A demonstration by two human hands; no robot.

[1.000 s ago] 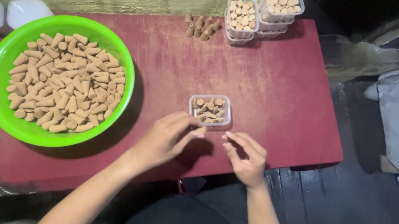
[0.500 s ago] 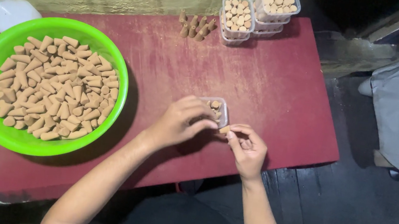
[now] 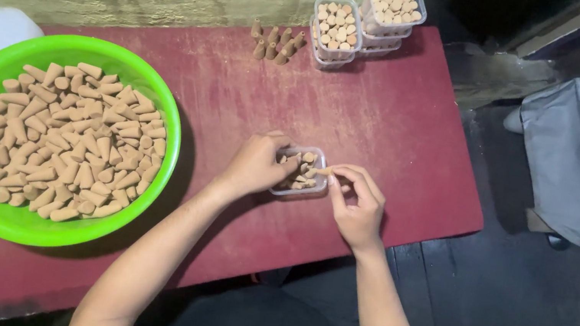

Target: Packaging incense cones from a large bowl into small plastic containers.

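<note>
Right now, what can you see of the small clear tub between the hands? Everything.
The small clear tub is a transparent, plastic-looking box with rounded corners and no lid, sitting on the dark red table near its front edge. It is partly filled with tan cones, some upright, some leaning. The left hand grips its left side, covering that part. The right hand pinches one cone at the tub's right rim. Whether the tub lies flat or slightly tilted cannot be told.

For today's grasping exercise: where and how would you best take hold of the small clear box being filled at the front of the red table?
Grip the small clear box across its two short side walls, coming from above. Its open top holds cones, so fingers belong outside; the left hand already covers its left wall, leaving the far and right sides free.
</note>
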